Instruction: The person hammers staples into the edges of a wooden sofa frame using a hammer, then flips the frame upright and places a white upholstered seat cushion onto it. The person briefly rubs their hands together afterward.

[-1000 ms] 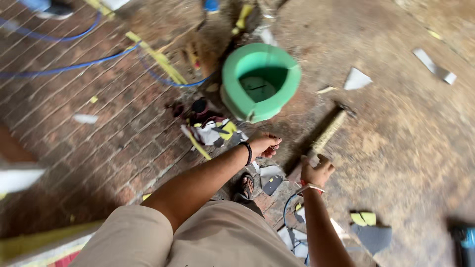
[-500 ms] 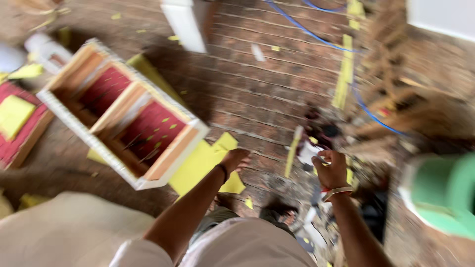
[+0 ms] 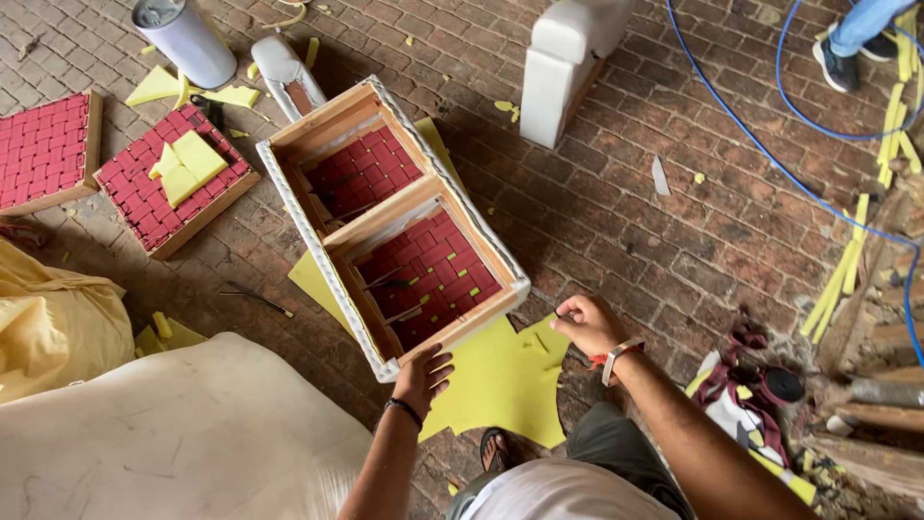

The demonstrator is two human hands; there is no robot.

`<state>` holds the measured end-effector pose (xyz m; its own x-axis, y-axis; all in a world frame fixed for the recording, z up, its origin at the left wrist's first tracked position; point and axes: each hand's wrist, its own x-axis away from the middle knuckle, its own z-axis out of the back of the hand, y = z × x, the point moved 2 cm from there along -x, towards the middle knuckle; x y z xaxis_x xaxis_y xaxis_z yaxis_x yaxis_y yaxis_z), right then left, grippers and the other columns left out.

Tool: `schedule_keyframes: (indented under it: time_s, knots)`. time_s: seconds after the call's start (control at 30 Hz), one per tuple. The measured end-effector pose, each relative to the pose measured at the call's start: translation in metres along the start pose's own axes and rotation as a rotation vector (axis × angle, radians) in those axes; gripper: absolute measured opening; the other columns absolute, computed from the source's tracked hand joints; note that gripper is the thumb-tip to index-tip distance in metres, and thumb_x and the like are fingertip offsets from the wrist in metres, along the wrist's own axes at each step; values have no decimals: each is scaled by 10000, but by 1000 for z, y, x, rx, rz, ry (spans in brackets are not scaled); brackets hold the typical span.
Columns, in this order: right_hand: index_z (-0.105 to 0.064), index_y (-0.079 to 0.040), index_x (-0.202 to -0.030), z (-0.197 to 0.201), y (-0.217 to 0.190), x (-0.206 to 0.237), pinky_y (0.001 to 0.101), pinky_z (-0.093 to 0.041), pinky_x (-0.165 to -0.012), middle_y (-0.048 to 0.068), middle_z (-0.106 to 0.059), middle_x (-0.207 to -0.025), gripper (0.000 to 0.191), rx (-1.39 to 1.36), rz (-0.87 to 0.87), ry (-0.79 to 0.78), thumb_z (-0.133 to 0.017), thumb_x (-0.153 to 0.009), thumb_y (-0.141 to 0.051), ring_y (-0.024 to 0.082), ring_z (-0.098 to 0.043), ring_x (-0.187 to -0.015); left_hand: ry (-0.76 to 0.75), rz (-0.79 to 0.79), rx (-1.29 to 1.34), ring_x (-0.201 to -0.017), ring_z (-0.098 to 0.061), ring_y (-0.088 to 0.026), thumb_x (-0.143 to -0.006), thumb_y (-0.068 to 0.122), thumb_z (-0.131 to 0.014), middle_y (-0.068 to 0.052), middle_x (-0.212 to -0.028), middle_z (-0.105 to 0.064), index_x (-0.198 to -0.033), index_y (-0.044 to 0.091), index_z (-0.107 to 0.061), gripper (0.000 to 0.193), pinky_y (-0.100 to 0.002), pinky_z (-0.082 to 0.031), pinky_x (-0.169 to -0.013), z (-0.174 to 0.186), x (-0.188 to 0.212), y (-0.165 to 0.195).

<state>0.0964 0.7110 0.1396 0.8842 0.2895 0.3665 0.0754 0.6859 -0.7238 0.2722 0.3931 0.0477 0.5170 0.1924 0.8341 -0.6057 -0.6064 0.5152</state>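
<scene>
The person's left hand (image 3: 423, 374) rests on the near corner of a two-compartment wooden frame (image 3: 390, 217), fingers spread loosely over its white-edged rim and curled around nothing. The right hand (image 3: 585, 324) hovers just beside the frame's near right corner, fingers curled in a loose pinch; whether it holds anything small cannot be told. It wears a wristband, the left wrist a dark band. The frame lies tilted across the brick floor (image 3: 616, 212), both compartments showing red woven webbing inside, and it sits partly on a yellow foam sheet (image 3: 500, 380) that spreads out under both hands. To the left lie two smaller red-webbed panels (image 3: 144, 197), one bearing yellow foam scraps (image 3: 190, 164). Beyond them stands a metal can (image 3: 183, 39) on its side, near a white padded piece (image 3: 287, 67). A larger white upholstered part (image 3: 573, 58) stands upright at the top of the view. A blue hose (image 3: 770, 154) curves across the bricks on the right, where yellow foam strips (image 3: 842, 274) lie. A pale cloth-covered cushion (image 3: 183, 433) fills the lower left, with yellow fabric (image 3: 48, 323) just beside it. Another person's shoe (image 3: 835, 60) shows at the top right
</scene>
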Motion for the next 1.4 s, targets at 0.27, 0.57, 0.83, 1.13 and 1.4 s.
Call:
schedule_keyframes:
  time_s: [0.27,0.57,0.83,1.13,1.4]
  knots:
    - [-736,-69,-1040,53,29,-132,351,-546,-871,67,-755,-1025,325,-192,4,16,-815,-809,-284,173,-687,-1007,-60,-94,108,-1033,-694,-197,-984,353,-544,-34,-1158,-741,-1334,146,-646,419,-358,-515,-863,-84,-41,78]
    - [-707,-106,-1043,159,73,-343,330,-473,-677,35,-706,-991,288,-321,-281,-69,-796,-843,-293,139,-608,-845,-30,-35,172,-884,-701,-160,-978,360,-590,-10,-1031,-775,-1242,170,-670,335,-338,-523,-734,-245,-190,157]
    - [-673,-89,-1220,239,59,-476,329,-568,-847,65,-741,-1183,504,-436,-362,-75,-717,-875,-455,191,-703,-1073,-71,-89,-146,-980,-688,-158,-986,367,-601,-39,-1128,-747,-1324,170,-643,393,-346,-550,-823,-414,-282,279]
    - [-492,-64,-1475,238,75,-677,445,-525,-1018,186,-601,-1449,836,-607,-438,-92,-687,-858,-593,291,-605,-1305,-75,-40,-36,-1167,-658,-235,-945,450,-521,-27,-1348,-696,-1388,161,-616,537,-400,-513,-950,-463,-428,344]
    - [-322,-206,-1609,200,65,-789,572,-425,-1086,187,-437,-1589,969,-946,-739,48,-605,-819,-693,354,-463,-1406,-7,-33,-47,-1486,-359,-382,-881,632,-526,-79,-1658,-319,-1590,225,-319,844,-628,-343,-1153,-532,-574,418]
